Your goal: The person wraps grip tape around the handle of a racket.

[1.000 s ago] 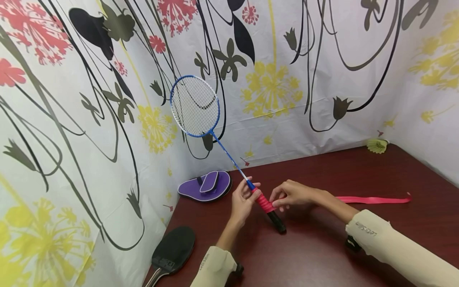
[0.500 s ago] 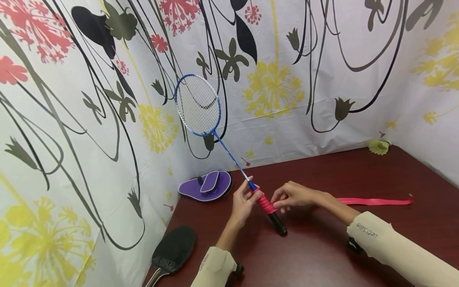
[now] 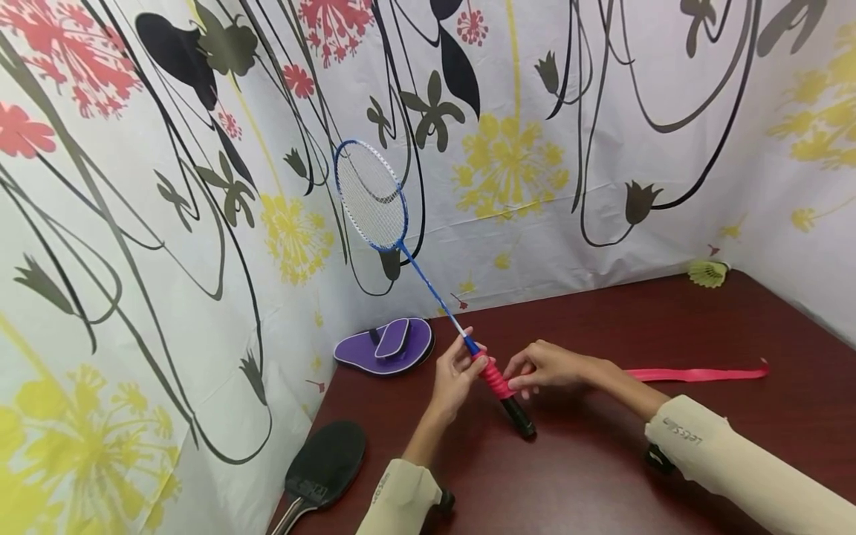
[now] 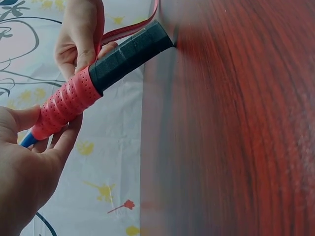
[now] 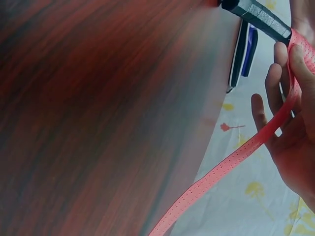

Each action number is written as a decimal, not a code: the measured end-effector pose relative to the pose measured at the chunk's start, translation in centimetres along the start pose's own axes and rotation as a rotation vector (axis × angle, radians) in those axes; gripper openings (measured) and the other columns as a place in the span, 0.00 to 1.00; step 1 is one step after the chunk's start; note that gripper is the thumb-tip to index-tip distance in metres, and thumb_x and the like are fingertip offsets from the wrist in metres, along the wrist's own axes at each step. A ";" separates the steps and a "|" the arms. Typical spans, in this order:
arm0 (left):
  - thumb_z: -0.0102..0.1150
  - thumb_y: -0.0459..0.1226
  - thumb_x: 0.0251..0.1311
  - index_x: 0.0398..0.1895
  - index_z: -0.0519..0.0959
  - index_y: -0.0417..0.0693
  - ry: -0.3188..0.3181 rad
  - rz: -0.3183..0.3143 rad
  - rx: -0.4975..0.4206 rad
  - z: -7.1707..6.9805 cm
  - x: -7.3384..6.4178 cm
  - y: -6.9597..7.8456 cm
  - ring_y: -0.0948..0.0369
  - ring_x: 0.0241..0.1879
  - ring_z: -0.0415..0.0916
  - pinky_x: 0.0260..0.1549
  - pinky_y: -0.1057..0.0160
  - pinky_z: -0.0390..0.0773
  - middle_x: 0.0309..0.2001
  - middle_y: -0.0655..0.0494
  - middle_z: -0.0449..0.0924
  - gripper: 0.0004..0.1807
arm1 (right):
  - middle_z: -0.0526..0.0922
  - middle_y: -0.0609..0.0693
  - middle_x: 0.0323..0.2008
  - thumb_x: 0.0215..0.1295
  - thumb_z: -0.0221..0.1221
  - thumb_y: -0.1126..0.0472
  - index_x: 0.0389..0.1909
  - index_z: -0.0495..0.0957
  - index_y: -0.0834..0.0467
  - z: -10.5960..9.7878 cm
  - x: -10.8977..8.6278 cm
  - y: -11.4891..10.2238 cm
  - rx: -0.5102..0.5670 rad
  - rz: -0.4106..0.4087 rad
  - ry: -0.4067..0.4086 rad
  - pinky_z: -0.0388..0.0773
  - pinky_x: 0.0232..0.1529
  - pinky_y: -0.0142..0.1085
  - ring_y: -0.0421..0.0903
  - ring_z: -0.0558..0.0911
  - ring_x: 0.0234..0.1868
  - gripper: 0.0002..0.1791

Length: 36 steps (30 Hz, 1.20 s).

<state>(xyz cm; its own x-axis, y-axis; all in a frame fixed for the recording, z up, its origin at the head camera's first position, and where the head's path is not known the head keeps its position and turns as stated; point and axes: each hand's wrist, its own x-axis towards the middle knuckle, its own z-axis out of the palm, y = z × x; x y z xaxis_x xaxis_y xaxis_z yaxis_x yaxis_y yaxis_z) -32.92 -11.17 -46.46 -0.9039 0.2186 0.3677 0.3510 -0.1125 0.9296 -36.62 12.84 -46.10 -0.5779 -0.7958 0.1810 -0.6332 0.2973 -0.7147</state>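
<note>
A blue badminton racket [image 3: 431, 288] slants across the head view, its strung head up and to the left. My left hand [image 3: 455, 377] grips it at the top of the handle, thumb and fingers round the wrapped part. Perforated pink grip tape [image 4: 69, 103] covers the upper handle in overlapping turns. Below it the black handle end [image 4: 133, 56] is bare. With thumb and fingers my right hand [image 3: 550, 364] pinches the tape at the lowest turn. From there the loose pink strip [image 5: 216, 169] passes across the palm and trails off over the table to the right.
A purple paddle case [image 3: 384, 348] lies at the table's back left. Nearer on the left edge is a black table tennis paddle [image 3: 328, 464]. A yellow shuttlecock [image 3: 707, 273] sits in the far right corner. Flower-printed sheeting [image 3: 508, 163] hangs behind the dark red table [image 3: 568, 475].
The racket has turned a little about its shaft, so its head looks narrower and slightly further right. Both hands keep their hold in nearly the same place.
</note>
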 end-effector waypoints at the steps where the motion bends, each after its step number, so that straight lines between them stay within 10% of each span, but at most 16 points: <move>1: 0.60 0.26 0.70 0.78 0.64 0.44 -0.007 -0.005 -0.003 0.0 0.0 0.0 0.40 0.52 0.84 0.47 0.54 0.86 0.50 0.46 0.81 0.34 | 0.88 0.41 0.23 0.73 0.64 0.52 0.49 0.87 0.51 0.1 0.0 0.0 0.001 -0.001 0.000 0.86 0.28 0.47 0.57 0.88 0.26 0.11; 9: 0.59 0.27 0.72 0.81 0.58 0.42 -0.012 -0.012 0.071 -0.2 -0.2 -0.4 0.51 0.55 0.82 0.49 0.68 0.81 0.56 0.31 0.80 0.36 | 0.88 0.46 0.23 0.72 0.65 0.53 0.49 0.87 0.53 0.7 -0.1 -0.4 0.025 0.017 -0.005 0.86 0.30 0.50 0.57 0.88 0.27 0.11; 22: 0.56 0.23 0.70 0.66 0.69 0.34 0.037 0.009 0.020 0.1 -0.5 -0.4 0.51 0.63 0.76 0.55 0.65 0.79 0.62 0.34 0.78 0.23 | 0.87 0.45 0.22 0.72 0.66 0.51 0.49 0.87 0.52 1.0 0.0 -0.7 0.020 0.024 0.005 0.86 0.30 0.53 0.60 0.88 0.27 0.12; 36: 0.64 0.23 0.65 0.66 0.77 0.35 0.122 0.053 0.094 -0.3 -0.7 -0.4 0.47 0.56 0.82 0.49 0.68 0.82 0.56 0.28 0.81 0.25 | 0.85 0.45 0.19 0.68 0.69 0.48 0.50 0.85 0.55 1.4 0.2 -1.1 0.002 0.052 0.042 0.82 0.23 0.35 0.57 0.88 0.24 0.18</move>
<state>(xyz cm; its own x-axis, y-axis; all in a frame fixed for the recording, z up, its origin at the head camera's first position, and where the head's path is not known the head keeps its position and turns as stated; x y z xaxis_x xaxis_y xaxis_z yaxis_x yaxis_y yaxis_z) -32.53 -11.52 -47.13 -0.9044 0.0949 0.4159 0.4152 -0.0282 0.9093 -35.29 11.61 -46.18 -0.6311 -0.7566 0.1714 -0.6008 0.3369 -0.7249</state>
